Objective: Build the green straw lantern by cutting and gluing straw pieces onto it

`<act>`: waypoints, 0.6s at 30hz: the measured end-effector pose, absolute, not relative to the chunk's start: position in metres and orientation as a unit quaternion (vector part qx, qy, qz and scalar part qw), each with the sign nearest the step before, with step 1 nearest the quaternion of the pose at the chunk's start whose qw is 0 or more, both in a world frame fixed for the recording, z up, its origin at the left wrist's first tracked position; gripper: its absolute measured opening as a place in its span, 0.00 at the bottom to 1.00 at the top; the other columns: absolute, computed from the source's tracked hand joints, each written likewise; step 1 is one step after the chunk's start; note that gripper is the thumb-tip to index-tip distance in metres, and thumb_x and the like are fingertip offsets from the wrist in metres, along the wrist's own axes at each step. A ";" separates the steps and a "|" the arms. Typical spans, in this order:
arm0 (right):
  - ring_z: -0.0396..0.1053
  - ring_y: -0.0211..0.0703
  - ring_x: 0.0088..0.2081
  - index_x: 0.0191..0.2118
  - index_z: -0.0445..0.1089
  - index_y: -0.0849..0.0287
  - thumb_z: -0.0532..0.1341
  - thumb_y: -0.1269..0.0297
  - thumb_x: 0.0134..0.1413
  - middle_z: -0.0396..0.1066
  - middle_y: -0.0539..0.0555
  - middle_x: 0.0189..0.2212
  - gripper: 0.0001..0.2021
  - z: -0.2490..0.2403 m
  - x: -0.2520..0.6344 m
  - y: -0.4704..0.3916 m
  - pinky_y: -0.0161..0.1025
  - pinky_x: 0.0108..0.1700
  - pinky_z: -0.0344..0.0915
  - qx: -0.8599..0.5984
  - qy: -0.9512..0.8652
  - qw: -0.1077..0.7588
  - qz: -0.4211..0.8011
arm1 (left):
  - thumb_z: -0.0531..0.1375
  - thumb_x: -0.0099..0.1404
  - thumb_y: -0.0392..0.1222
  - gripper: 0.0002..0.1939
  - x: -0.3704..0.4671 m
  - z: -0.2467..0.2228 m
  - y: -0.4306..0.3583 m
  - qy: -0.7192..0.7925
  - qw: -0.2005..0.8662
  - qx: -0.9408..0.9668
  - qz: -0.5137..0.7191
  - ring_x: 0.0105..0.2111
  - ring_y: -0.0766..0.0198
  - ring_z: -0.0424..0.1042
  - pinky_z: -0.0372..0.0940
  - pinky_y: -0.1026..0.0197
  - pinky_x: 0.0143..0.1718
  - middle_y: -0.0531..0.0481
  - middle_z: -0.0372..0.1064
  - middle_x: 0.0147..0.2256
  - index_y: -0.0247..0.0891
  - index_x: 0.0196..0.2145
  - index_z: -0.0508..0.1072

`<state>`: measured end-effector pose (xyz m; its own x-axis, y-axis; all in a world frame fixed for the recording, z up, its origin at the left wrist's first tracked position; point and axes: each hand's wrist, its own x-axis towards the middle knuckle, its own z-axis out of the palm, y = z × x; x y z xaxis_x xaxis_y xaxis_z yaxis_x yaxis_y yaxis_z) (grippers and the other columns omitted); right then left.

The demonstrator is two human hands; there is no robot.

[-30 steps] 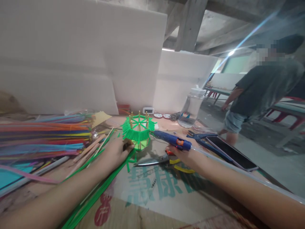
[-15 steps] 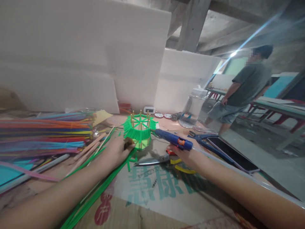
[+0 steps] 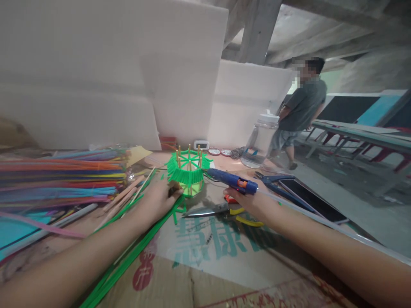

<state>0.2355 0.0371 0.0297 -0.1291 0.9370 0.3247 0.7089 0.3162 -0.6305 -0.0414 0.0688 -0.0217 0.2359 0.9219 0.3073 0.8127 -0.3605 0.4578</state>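
Observation:
A small green pavilion-like model (image 3: 186,174) stands on the table, with upright wooden sticks and a fringed ring of green pipe cleaners above a pale green base. My left hand (image 3: 162,196) is at its lower left side, fingers closed around its edge; the fingertips are partly hidden. In my right hand (image 3: 253,201) is a blue glue gun (image 3: 233,180), its nozzle pointing left at the model's right side. Below the glue gun lie scissors (image 3: 208,210) with yellow and orange handles. Long green pipe cleaners (image 3: 135,261) run under my left wrist toward the front.
Bundles of coloured pipe cleaners (image 3: 61,175) lie at the left. A clear bottle (image 3: 259,143) stands at the back right, near blue-handled pliers (image 3: 276,185) and a phone (image 3: 313,200). White boards (image 3: 183,77) rise behind the table. A person (image 3: 302,102) is beyond it.
The glue gun has shifted slightly left and up in view, its nozzle still by the model. The person in the background has walked left and farther away. My left hand is almost unchanged.

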 end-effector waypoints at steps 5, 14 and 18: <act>0.72 0.43 0.28 0.32 0.73 0.54 0.63 0.53 0.51 0.75 0.51 0.26 0.10 0.028 0.238 0.038 0.37 0.28 0.66 -0.567 -0.728 0.348 0.166 | 0.53 0.66 0.49 0.15 -0.041 -0.021 0.069 0.552 0.098 0.782 0.272 0.36 0.53 0.73 0.62 0.55 0.35 0.44 0.75 0.34 0.38 0.36 0.75; 0.71 0.42 0.28 0.30 0.72 0.55 0.62 0.55 0.51 0.74 0.51 0.25 0.10 0.031 0.238 0.036 0.36 0.27 0.63 -0.568 -0.737 0.337 0.146 | 0.53 0.67 0.49 0.15 -0.043 -0.023 0.070 0.547 0.093 0.787 0.271 0.35 0.52 0.73 0.62 0.56 0.35 0.44 0.75 0.33 0.38 0.36 0.75; 0.72 0.43 0.27 0.31 0.73 0.55 0.61 0.55 0.51 0.75 0.51 0.25 0.09 0.028 0.240 0.036 0.36 0.26 0.63 -0.565 -0.735 0.340 0.159 | 0.53 0.67 0.49 0.15 -0.042 -0.022 0.070 0.548 0.093 0.787 0.268 0.36 0.51 0.73 0.63 0.55 0.36 0.44 0.75 0.34 0.38 0.36 0.75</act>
<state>0.2395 0.0364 0.0277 -0.1302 0.9383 0.3204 0.7215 0.3113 -0.6185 -0.0422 0.0698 -0.0220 0.2557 0.9122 0.3201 0.8128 -0.3822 0.4397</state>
